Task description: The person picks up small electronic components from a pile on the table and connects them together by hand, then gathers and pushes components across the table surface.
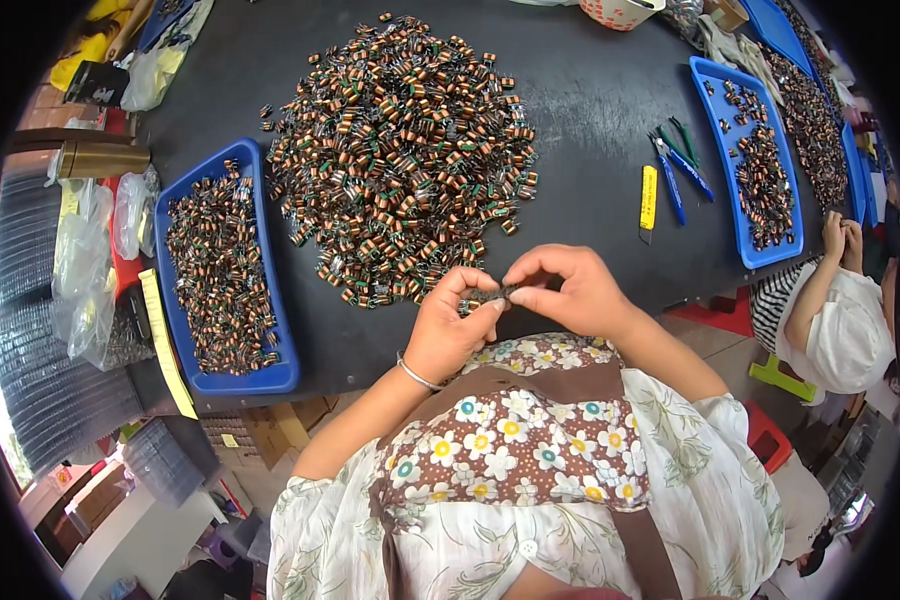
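Note:
Both hands meet at the table's near edge, just below a large heap of small copper-wound coils point(400, 170) with dark wire leads. Between thumb and bent fingers, my left hand point(444, 328) pinches a small coil point(483, 297), mostly covered by the fingertips. My right hand point(573, 292) is closed too, its thumb and forefinger pressed together at the dark lead end of the same coil. Left of the heap, a blue tray point(285, 355) holds many more coils. Another blue tray point(722, 165), partly filled with coils, lies at the right.
A yellow utility knife point(649, 200), blue-handled cutters point(670, 182) and green-handled pliers point(682, 140) lie right of the heap. A yellow strip point(167, 345) runs beside the left tray, near plastic bags point(83, 260). A co-worker point(845, 320) sits at the far right.

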Demonstrator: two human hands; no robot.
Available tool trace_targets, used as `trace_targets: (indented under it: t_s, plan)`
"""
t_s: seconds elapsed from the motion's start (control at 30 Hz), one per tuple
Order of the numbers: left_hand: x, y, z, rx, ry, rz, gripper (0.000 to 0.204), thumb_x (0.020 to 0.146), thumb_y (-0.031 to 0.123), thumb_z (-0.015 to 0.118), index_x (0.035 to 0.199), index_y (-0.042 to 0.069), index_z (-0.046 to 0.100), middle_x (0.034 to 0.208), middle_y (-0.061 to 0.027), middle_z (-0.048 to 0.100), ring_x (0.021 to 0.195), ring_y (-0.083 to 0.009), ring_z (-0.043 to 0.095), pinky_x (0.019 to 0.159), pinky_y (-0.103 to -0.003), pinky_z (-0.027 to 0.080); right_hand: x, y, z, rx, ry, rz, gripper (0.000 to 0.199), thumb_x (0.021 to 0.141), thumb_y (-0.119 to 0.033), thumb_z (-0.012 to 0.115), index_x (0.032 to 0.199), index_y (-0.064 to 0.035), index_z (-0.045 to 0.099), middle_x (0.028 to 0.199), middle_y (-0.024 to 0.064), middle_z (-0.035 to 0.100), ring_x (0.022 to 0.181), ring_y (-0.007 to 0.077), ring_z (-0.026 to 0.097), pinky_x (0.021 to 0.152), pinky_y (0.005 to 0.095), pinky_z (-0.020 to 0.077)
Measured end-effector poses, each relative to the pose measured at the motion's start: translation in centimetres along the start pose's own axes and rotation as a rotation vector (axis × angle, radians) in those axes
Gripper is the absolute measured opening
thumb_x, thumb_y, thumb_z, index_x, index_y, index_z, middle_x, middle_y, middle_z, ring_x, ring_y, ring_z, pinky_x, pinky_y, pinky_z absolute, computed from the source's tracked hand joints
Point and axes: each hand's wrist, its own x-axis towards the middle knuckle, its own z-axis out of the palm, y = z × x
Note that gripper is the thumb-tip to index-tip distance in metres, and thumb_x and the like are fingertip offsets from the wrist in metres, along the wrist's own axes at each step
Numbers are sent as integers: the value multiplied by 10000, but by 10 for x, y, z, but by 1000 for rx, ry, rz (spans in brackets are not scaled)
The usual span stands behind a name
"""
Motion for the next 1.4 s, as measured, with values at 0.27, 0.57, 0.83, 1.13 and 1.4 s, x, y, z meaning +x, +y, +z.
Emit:
trace_targets:
  t_s: [0.27,0.57,0.83,1.13,1.4]
  plan:
    - [-3,-2,-1,26,19,-29,139,799,39,648,900,45,553,732,20,557,529,-25,524,425,-170,382,16,12,-6,-373,214,-209,78,787,-90,648,828,-24,651,813,71,608,638,154,582,590,271,459]
    - [-3,-3,-6,52,28,-14,130,795,26,642,891,34,555,797,-2,575,577,-29,534,474,-165,411,33,23,2,-725,349,-448,190,728,-82,702,873,-42,586,781,60,578,619,177,565,576,260,457]
    - [3,-9,-17,-384,-403,-155,144,815,62,571,949,67,519,882,-143,613,655,-132,552,535,-207,410,15,11,-4,98,75,29,171,759,-37,670,913,-23,597,807,-13,584,704,27,520,625,191,437]
    - [8,-11,-18,-378,-527,-213,252,903,245,470,1006,18,509,891,-165,615,639,-171,588,458,-221,390,13,5,-9,52,-40,-62,209,754,-33,686,950,-21,614,805,0,583,719,51,536,644,211,448]
    - [7,-11,-15,-312,-529,-312,341,957,305,399,906,14,569,842,-147,618,630,-159,587,452,-213,406,59,5,-33,-510,308,-508,245,786,-17,574,1026,-47,610,1111,131,578,1068,286,529,927,371,410]
